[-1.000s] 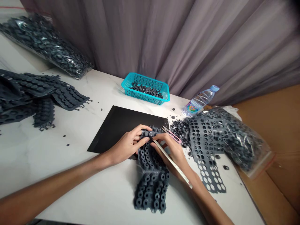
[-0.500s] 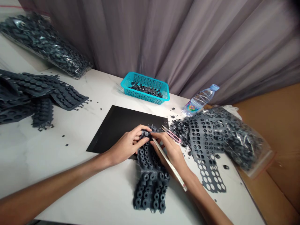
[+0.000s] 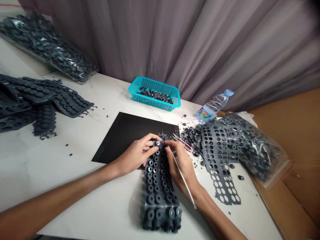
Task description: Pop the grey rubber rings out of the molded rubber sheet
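Note:
A dark grey rubber sheet (image 3: 162,191) of moulded ring-shaped parts runs from the black mat towards me. My left hand (image 3: 136,151) pinches its far end between thumb and fingers. In my right hand (image 3: 183,163) is a slim, pale tool that looks like tweezers (image 3: 185,183), its tip at the sheet's far end beside my left fingertips. The fingers hide the exact contact there. Just beyond my right hand lie pink-handled thread snips (image 3: 186,145). The black mat (image 3: 117,136) lies under the sheet's far end.
A turquoise basket (image 3: 155,104) holds small dark parts. At right are a water bottle (image 3: 212,108), a punched-out rubber sheet (image 3: 212,156), loose bits and a plastic bag of parts (image 3: 265,153). More rubber sheets (image 3: 72,101) and a filled bag (image 3: 50,46) sit at left.
The rubber sheet's near part has straightened and lies more extended towards me. The tweezers have turned edge-on as my right hand rotated slightly; my left hand keeps its place.

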